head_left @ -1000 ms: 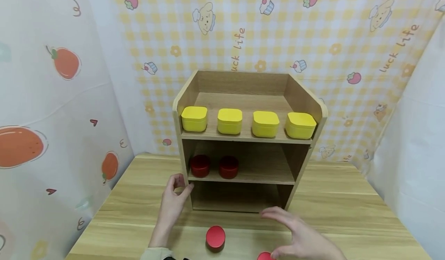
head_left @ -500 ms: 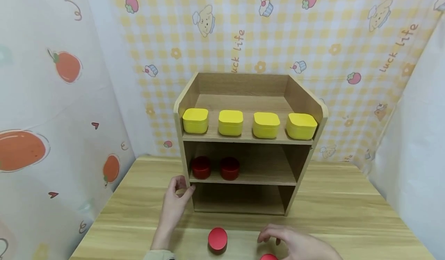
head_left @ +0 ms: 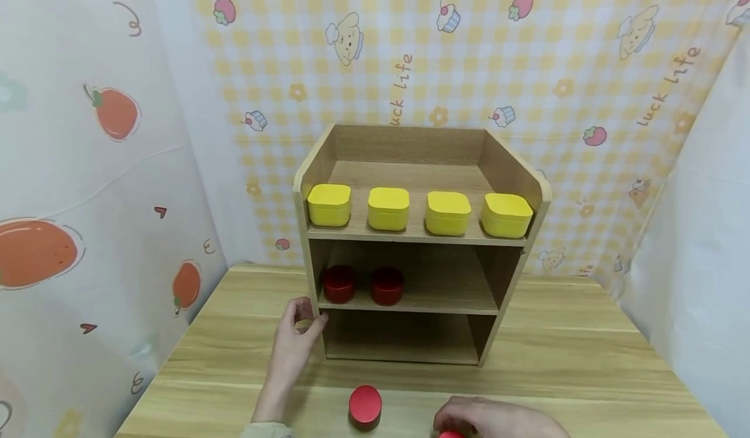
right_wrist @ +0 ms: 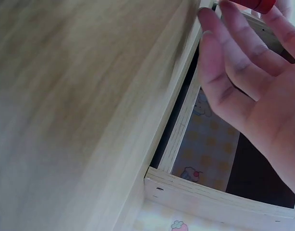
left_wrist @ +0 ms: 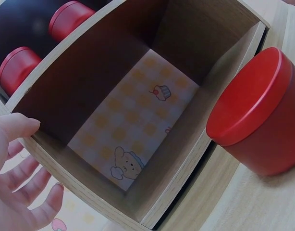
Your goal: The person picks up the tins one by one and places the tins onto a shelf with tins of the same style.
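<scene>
Gripping a red tin point(head_left: 450, 435) at the head view's lower edge, the right hand point(head_left: 498, 418) curls round it, the tin's flat top facing up. A second tin point(head_left: 365, 407) stands upright on the bench point(head_left: 562, 386). The left hand point(head_left: 295, 340) holds the side of the wooden shelf point(head_left: 410, 144), which carries four yellow boxes point(head_left: 388, 209) above two more tins point(head_left: 387, 287), contents hidden. The left wrist view shows checked cloth point(left_wrist: 138, 115) through the bottom compartment point(head_left: 401, 337), dark in the head view.

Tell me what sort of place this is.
Likely a staged tabletop setup, though the wider room is out of view: a printed cloth backdrop hangs behind a wooden shelf unit, which stands on a wood-grain table.
</scene>
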Demonstrator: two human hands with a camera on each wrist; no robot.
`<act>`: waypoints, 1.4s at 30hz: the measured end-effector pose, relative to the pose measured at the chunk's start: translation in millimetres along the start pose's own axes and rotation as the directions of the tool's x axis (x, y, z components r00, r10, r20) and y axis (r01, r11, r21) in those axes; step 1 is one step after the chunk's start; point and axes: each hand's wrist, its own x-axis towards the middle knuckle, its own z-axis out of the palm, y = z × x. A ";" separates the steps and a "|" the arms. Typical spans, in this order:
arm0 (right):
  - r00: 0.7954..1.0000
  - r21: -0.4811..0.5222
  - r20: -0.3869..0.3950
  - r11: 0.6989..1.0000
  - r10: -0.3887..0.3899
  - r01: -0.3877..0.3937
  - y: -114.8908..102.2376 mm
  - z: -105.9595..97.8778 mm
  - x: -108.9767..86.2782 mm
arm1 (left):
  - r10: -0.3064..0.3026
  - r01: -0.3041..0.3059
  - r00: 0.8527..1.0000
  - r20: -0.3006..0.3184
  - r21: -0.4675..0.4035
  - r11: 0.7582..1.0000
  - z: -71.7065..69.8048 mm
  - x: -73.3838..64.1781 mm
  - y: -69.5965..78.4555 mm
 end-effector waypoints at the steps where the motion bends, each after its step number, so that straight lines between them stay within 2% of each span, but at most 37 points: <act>1: 1.000 0.001 0.002 1.000 0.000 0.000 0.6 -0.1 0.0 | -0.001 0.001 1.000 0.000 0.000 1.000 -0.1 -0.1 0.0; 9: 0.998 -0.104 0.008 0.993 -0.058 0.059 2.2 -2.1 -1.7 | -0.003 0.003 1.000 -0.003 -0.001 1.000 -0.5 -0.6 0.2; 17: 1.000 -0.098 0.021 0.995 0.016 -0.014 -0.1 -2.3 0.1 | -0.007 0.007 1.000 0.002 0.000 1.000 -0.3 0.8 -1.0; 25: 1.000 -0.119 0.010 0.993 -0.014 0.015 -0.6 -0.8 -2.6 | 0.012 -0.012 1.000 0.000 -0.002 1.000 1.7 1.5 -0.2; 32: 1.000 -0.064 -0.008 0.997 0.030 -0.031 -6.2 -1.5 -3.7 | 0.012 -0.012 1.000 0.000 0.002 1.000 2.1 1.0 -2.0; 35: 0.998 -0.079 -0.029 0.996 0.048 -0.051 -11.8 -3.3 -5.6 | 0.008 -0.008 1.000 0.002 -0.001 1.000 1.6 0.6 -1.7; 42: 0.986 -0.126 -0.087 0.980 0.144 -0.155 -25.7 -12.9 -5.0 | -0.004 0.004 1.000 0.006 0.008 1.000 -1.2 1.1 -0.8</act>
